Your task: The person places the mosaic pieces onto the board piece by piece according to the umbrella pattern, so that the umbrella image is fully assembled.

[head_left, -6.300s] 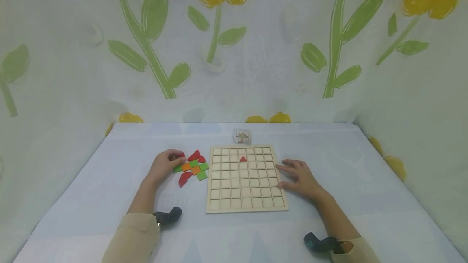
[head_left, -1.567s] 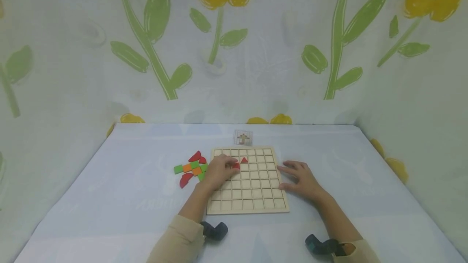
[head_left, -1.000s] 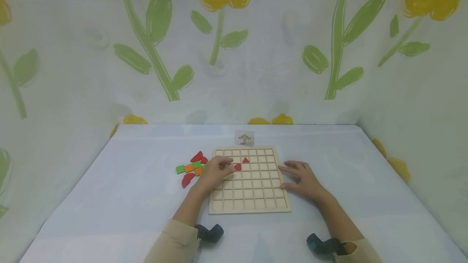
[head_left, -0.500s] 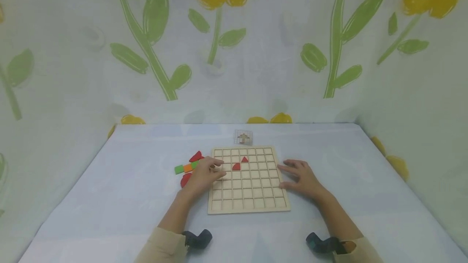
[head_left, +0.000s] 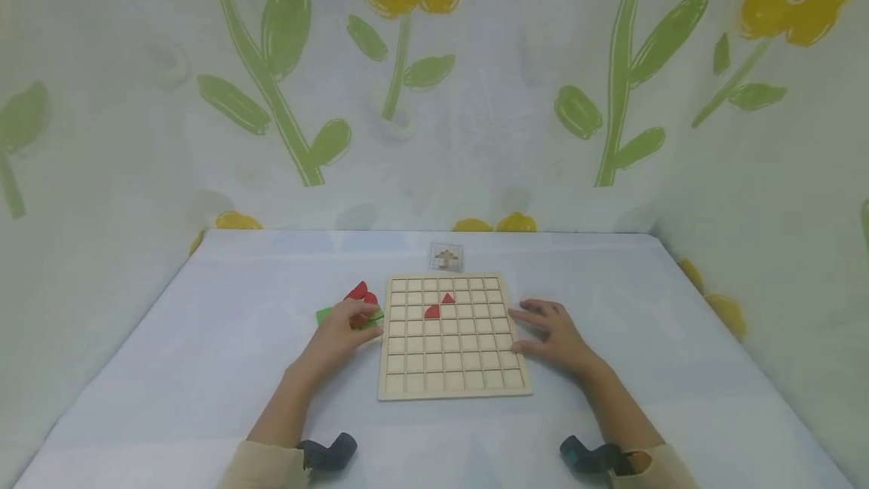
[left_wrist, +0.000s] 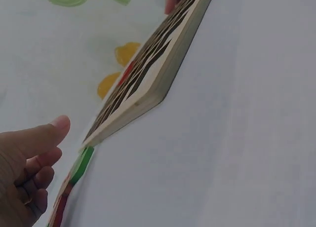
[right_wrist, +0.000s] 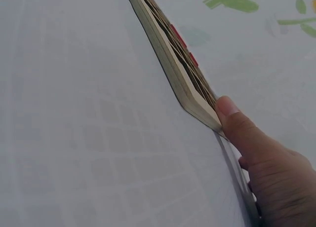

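A wooden grid board (head_left: 455, 342) lies on the table with a red triangle (head_left: 448, 298) and a red quarter-circle piece (head_left: 432, 312) in its cells. My left hand (head_left: 337, 338) is over the loose pieces left of the board, thumb and fingers apart, holding nothing that I can see. It hides most of them; a red piece (head_left: 356, 291) and a green piece (head_left: 323, 315) show around it. In the left wrist view a green tile (left_wrist: 82, 165) touches or nearly touches the board's corner. My right hand (head_left: 553, 334) rests fingertips and thumb (right_wrist: 228, 106) at the board's right edge, fingers relaxed.
Beyond the board's far edge lies a small clear card (head_left: 446, 256) with a printed grid picture. A flower-patterned backdrop (head_left: 489, 96) rises behind the table (head_left: 611, 270). Each wrist wears a black camera mount (head_left: 329, 451).
My left hand carried the red quarter-circle onto the board, let it go beside and below the triangle, then moved back left over the loose pieces. My right hand stayed at the board's edge.
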Demonstrator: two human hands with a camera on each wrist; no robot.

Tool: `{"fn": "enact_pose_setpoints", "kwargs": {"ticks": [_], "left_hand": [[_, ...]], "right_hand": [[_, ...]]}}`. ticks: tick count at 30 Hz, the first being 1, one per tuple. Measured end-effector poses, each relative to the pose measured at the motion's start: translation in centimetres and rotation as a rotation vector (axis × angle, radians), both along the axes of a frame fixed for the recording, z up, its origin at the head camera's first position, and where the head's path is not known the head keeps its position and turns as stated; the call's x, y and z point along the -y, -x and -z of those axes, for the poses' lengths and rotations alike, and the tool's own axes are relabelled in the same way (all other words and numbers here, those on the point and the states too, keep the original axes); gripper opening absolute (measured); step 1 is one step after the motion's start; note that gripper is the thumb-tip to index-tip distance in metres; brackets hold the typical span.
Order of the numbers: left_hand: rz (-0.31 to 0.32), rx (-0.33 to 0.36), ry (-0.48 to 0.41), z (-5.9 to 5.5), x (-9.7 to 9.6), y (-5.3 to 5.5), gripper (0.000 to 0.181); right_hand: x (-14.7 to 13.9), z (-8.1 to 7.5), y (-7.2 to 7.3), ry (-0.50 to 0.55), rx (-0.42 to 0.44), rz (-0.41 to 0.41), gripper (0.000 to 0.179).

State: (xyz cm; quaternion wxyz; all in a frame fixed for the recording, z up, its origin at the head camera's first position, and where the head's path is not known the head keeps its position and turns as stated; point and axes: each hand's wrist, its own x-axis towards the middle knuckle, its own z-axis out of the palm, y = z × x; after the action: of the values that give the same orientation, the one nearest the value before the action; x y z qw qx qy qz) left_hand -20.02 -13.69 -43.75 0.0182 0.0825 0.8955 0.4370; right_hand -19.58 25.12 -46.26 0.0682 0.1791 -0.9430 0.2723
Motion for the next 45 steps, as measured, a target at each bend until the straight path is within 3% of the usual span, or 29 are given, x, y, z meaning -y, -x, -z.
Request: {"fn": "enact_pose_setpoints", "kwargs": {"ticks": [8,16,27,45], "left_hand": [[-0.034,0.09,0.019,-0.4,2.0,0.2,0.042],[-0.1,0.139,0.082,0.0,3.7,-0.1,0.044],[-0.136,0.19,0.098,0.2,4.2,-0.2,0.051],[-0.081,0.125,0.11,0.6,4.0,-0.5,0.042]], "right_hand": [[0.0,0.0,0.0,0.0,-0.036,0.014,0.058],[0.2,0.1,0.2,0.003,0.0,0.017,0.06],[0.3,0.1,-0.1,-0.006,-0.007,0.034,0.06],[0.3,0.1,-0.1,-0.005,-0.018,0.016,0.059]]}}
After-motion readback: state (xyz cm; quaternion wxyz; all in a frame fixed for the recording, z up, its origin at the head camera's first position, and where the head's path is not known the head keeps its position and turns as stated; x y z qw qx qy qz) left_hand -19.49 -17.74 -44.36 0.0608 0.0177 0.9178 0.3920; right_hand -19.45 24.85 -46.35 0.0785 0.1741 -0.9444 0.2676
